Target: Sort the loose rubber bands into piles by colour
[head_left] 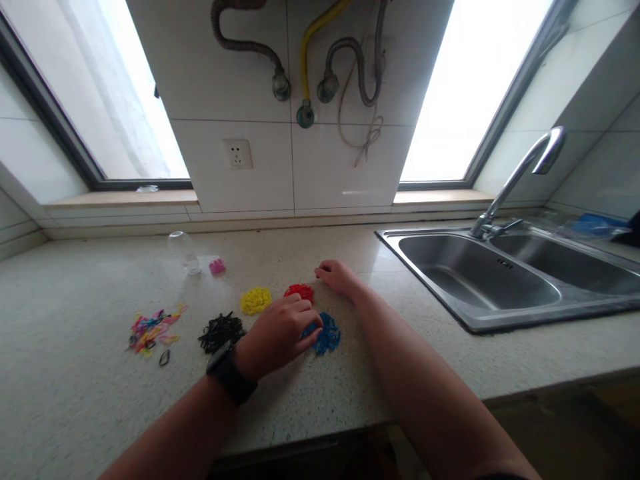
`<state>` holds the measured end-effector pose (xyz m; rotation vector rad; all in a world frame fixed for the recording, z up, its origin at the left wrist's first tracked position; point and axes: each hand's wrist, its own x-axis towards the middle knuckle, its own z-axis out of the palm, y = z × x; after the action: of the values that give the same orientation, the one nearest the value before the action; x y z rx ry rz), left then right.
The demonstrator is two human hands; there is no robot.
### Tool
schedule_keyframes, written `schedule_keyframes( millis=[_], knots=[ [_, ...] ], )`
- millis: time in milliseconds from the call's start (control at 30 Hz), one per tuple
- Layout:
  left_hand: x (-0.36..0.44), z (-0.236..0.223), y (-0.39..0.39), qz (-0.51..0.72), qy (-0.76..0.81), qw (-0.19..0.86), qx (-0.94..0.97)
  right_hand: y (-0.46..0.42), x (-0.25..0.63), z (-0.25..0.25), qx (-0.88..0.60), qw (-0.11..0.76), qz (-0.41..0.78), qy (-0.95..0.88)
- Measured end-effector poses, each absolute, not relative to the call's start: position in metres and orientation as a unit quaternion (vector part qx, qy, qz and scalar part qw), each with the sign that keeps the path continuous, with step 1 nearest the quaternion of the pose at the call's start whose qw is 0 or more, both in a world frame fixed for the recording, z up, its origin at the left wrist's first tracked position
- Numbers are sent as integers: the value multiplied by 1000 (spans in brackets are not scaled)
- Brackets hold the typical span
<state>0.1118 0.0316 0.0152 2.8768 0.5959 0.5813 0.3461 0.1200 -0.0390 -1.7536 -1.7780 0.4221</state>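
Observation:
Small rubber bands lie sorted in piles on a speckled counter [75,373]: a yellow pile [255,300], a red pile [299,291], a black pile [221,331] and a blue pile [327,333]. My left hand [277,333], with a black watch on the wrist, is curled with its fingertips on the blue pile. My right hand [336,275] rests on the counter just right of the red pile, fingers curled in. A mixed heap of coloured bands [150,329] lies to the left, with one dark band [164,358] below it.
A clear glass jar [183,252] lies tipped at the back left, its pink lid [217,267] beside it. A double steel sink [480,277] with a curved tap [525,167] fills the right side. The counter's front edge runs close below my forearms.

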Motion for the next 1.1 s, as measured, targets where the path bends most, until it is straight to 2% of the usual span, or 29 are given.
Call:
schedule_keyframes(
  millis=[133,300,567,933,1100],
  knots=[
    [112,16,17,216,143,76,963,118,346,-36,-656,306,163,-671],
    [102,15,-5,204,65,27,976,118,346,-35,-651,308,173,-672],
    [54,-20,-24,189,23,113,975,119,349,-35,-643,318,201,-668],
    [43,-28,-24,226,-10,-22,974,113,348,-24,-641,324,234,-655],
    [41,-38,-25,259,-4,-44,965,107,339,-17,-632,350,228,-652]
  ],
)
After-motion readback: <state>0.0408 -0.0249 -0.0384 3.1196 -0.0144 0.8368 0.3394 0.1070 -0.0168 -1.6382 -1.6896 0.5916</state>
